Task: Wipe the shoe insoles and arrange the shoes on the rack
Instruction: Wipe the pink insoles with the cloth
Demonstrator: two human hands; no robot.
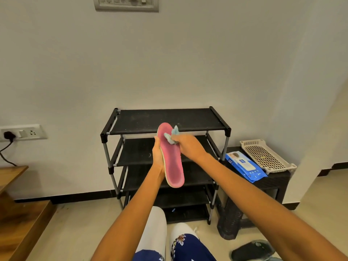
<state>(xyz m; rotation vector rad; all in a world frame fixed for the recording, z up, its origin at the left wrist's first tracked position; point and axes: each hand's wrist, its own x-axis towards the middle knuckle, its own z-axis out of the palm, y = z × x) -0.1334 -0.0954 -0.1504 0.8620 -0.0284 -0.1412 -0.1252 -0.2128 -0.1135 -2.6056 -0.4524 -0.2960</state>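
A pink shoe insole [172, 162] is held up in front of the black shoe rack [169, 119], toe end up. My left hand [157, 155] grips its left edge from behind. My right hand [186, 146] pinches a crumpled light blue wipe [172, 136] and presses it against the insole's upper half. The rack's visible shelves carry no shoes. A dark shoe [252, 250] lies on the floor at the bottom right.
A dark stool [273, 180] right of the rack bears a blue wet-wipe pack [244, 165] and a beige perforated tray [265, 155]. Wooden furniture [17, 204] stands at the left. A wall socket with a plugged cable [11, 135] is left of the rack.
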